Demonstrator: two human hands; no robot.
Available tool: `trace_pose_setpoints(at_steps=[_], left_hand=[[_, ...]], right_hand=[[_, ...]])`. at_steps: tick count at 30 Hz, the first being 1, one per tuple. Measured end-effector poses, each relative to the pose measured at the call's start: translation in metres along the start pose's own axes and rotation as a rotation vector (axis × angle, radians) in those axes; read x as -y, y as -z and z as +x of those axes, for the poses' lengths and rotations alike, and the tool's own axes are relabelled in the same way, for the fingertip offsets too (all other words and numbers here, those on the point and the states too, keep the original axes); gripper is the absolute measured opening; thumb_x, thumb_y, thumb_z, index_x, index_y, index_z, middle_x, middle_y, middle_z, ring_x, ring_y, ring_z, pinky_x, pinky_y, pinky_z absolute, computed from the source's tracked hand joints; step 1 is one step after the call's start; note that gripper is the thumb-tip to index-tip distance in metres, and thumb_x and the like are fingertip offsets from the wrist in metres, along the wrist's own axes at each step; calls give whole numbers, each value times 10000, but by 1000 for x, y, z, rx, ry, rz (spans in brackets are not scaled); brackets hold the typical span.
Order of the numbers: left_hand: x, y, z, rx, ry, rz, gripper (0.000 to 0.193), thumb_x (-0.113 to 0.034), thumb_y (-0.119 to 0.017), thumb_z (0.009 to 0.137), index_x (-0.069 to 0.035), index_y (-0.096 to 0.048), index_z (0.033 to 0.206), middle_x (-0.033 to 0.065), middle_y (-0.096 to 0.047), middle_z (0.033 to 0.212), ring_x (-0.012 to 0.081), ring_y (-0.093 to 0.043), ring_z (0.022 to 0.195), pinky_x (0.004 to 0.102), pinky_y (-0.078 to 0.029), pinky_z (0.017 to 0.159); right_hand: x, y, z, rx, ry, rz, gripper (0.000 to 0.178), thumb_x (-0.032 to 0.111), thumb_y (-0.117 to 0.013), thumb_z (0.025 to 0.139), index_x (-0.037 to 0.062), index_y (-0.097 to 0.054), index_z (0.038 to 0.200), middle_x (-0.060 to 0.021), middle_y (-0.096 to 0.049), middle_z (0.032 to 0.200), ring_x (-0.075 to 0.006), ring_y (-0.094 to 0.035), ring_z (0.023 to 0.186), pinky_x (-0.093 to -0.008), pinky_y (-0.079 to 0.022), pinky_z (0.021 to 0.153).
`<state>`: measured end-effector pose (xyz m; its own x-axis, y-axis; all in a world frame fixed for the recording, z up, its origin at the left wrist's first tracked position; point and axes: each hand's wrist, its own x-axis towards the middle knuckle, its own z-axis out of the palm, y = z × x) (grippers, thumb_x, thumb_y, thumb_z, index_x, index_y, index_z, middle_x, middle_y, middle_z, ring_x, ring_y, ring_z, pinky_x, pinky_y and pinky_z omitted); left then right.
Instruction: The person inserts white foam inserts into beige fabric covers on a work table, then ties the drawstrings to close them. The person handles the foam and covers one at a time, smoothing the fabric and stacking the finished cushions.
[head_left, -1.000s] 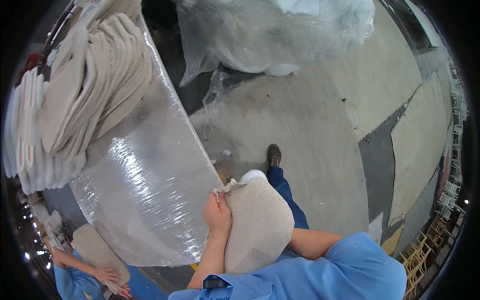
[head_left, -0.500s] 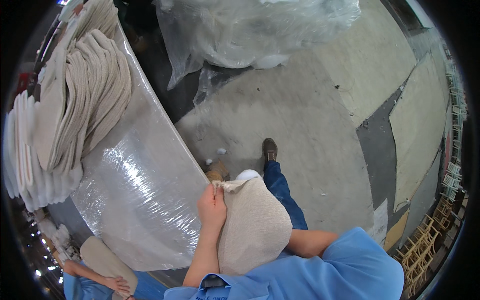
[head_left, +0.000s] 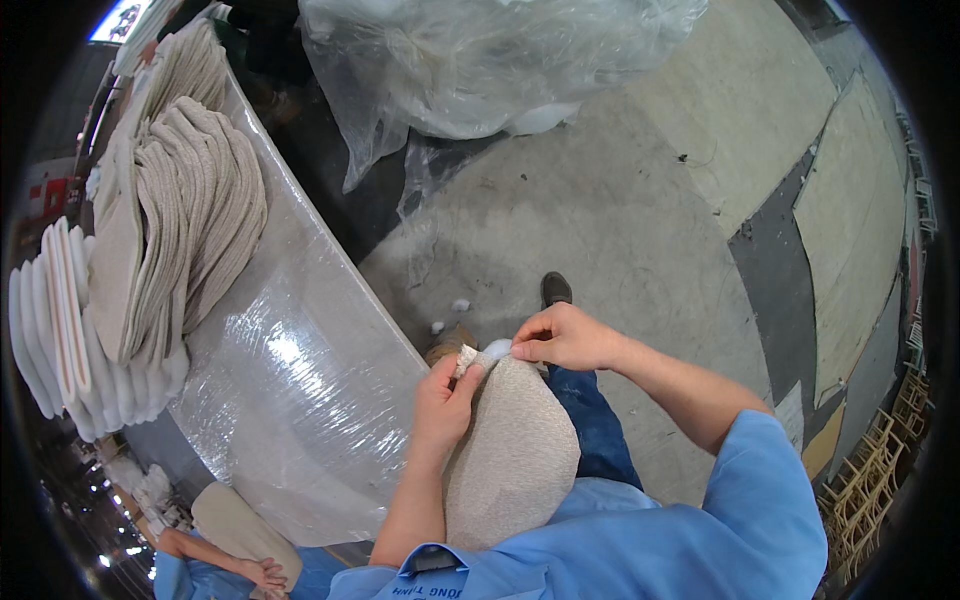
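Observation:
A beige woven cushion cover (head_left: 515,455) rests against my front, bulging over white padding (head_left: 497,349) that shows at its open top end. My left hand (head_left: 445,400) pinches the gathered edge of the cover on the left side of that opening. Across from it, my right hand (head_left: 566,338) is closed with thumb and forefinger pressed together on the cover's right edge, beside the padding. The rest of the padding is hidden inside the fabric.
A plastic-wrapped table (head_left: 310,390) stands at my left. It carries stacked beige covers (head_left: 190,220) and white pads (head_left: 70,330). Ahead lies a large clear plastic bag (head_left: 500,70) of white material. A co-worker's hand (head_left: 265,575) rests on another beige piece, lower left. Wooden frames (head_left: 870,470) line the right.
My right hand has come up from behind the cushion cover to its open end and pinches the edge. My left hand has shifted slightly right, still holding the fabric.

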<state>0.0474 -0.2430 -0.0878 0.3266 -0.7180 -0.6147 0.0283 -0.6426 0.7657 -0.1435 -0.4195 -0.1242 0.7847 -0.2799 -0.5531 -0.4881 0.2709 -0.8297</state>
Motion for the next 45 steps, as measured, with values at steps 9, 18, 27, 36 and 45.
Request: trace_pose_setpoints(at_steps=[9, 18, 27, 36, 45], left_hand=[[7, -27, 20, -251, -277, 226, 141, -132, -684, 1013, 3, -656, 982, 119, -572, 818, 267, -575, 765, 364, -460, 716], [8, -39, 20, -152, -85, 234, 194, -204, -597, 1085, -20, -600, 1026, 94, -603, 846, 203, -556, 795, 366, -473, 756], [13, -40, 20, -238, -291, 244, 195, -178, -600, 1064, 16, -601, 1048, 195, -613, 995, 370, -614, 915, 430, -488, 828], [16, -39, 20, -259, -332, 260, 216, -221, -590, 1083, -11, -643, 1079, 130, -635, 973, 261, -625, 916, 373, -493, 845], [31, -33, 25, -72, -24, -2, 209, -248, -630, 1081, -47, -635, 1022, -6, -624, 915, 108, -543, 852, 310, -468, 774]], right_hand=[[25, 14, 22, 177, -238, 41, 216, 193, -776, 958, -12, -742, 903, -79, -711, 815, -131, -644, 720, -336, -536, 678], [-8, -9, 17, -494, 254, -308, 98, 107, -702, 979, 19, -662, 992, -104, -654, 933, -226, -629, 781, -377, -520, 728], [14, 24, -2, 97, -83, 149, 189, 218, -734, 1017, 31, -727, 1042, 7, -673, 821, -71, -579, 701, -271, -469, 620], [12, 18, 20, 242, -183, 50, 209, 215, -754, 991, 7, -758, 983, -37, -709, 813, -119, -654, 727, -332, -514, 649], [-27, -31, 20, -187, -154, 155, 193, 181, -726, 1010, 0, -709, 949, -44, -666, 810, -128, -629, 741, -332, -501, 646]])
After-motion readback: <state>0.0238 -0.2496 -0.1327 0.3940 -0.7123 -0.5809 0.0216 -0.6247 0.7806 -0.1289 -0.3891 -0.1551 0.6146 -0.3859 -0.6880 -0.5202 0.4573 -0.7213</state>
